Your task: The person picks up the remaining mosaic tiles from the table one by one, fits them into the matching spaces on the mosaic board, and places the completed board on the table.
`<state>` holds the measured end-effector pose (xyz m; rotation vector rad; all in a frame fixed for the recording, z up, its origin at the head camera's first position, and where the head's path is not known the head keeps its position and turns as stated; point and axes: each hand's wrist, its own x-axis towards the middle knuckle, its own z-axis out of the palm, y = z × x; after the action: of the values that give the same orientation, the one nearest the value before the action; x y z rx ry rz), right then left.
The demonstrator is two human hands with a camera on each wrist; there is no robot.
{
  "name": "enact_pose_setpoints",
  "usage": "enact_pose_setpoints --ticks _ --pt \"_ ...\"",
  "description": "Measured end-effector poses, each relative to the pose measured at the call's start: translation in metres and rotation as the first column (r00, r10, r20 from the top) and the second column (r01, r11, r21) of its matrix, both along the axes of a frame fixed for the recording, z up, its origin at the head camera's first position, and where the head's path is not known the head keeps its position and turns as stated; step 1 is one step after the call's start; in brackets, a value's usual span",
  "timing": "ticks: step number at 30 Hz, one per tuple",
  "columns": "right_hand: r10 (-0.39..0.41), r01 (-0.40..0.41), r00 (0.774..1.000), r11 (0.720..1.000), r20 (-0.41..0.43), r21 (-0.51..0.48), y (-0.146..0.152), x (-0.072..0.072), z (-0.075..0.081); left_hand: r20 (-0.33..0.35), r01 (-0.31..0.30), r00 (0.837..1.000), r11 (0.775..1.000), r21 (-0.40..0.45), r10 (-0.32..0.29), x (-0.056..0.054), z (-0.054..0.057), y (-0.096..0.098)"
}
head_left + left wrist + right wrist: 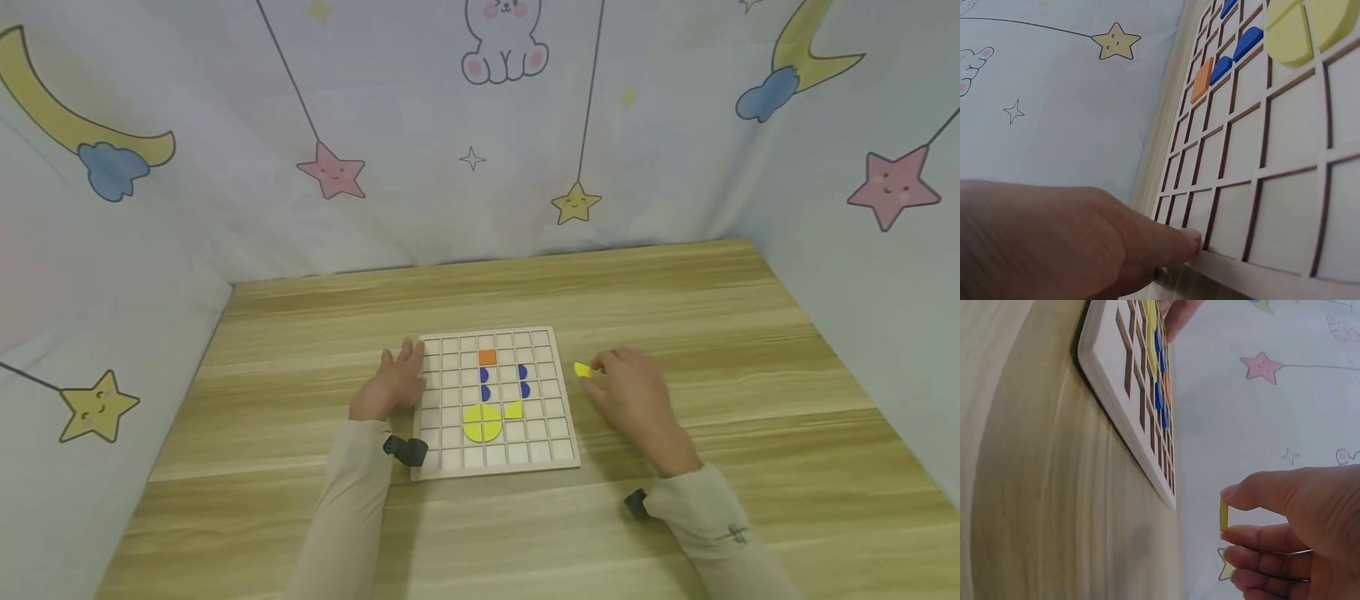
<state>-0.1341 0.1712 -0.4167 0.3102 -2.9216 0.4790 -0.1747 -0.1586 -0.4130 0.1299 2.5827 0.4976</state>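
Note:
A square white grid board (497,472) lies on the wooden table. My left hand (390,383) rests along its left edge; in the left wrist view the thumb (1175,244) touches the rim. To the right of the board, my right hand (633,392) pinches a yellow piece (582,369) between thumb and fingers. The right wrist view shows this thin yellow piece (1224,514) edge-on, held beside the board. On the grid, yellow quarter-circle pieces (491,429) form a full circle, with another yellow quarter-circle (513,410) to its right.
Higher on the grid lie an orange square piece (487,357) and several blue half-circle pieces (485,392) in two columns. The wooden table (300,333) extends around the board. Behind it hangs a pale curtain (412,217) printed with stars and moons.

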Motion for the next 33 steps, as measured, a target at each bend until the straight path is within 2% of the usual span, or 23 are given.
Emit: enact_pose_setpoints --ticks 6,16,25,29,33 --pt "0.03 -0.03 1.0 1.0 0.01 -0.007 -0.014 0.004 0.0 0.002 -0.009 1.0 1.0 0.004 0.009 -0.001 -0.002 0.0" --pt "0.146 -0.145 0.989 0.986 -0.003 0.084 -0.042 0.016 -0.006 -0.002 -0.017 1.0 1.0 0.013 0.017 0.0 -0.001 0.001" --pt "0.263 -0.26 0.965 0.956 -0.001 0.137 -0.065 0.029 -0.013 0.006 -0.029 1.0 0.999 0.016 0.029 -0.001 -0.001 0.0" --pt "0.289 -0.288 0.957 0.947 0.016 0.145 -0.07 0.032 -0.014 0.009 -0.022 1.0 1.0 0.019 0.022 0.0 -0.001 -0.001" --pt "0.31 -0.304 0.951 0.938 -0.007 0.164 -0.073 0.034 -0.017 0.008 -0.02 1.0 1.0 0.02 0.02 0.0 0.0 0.0"
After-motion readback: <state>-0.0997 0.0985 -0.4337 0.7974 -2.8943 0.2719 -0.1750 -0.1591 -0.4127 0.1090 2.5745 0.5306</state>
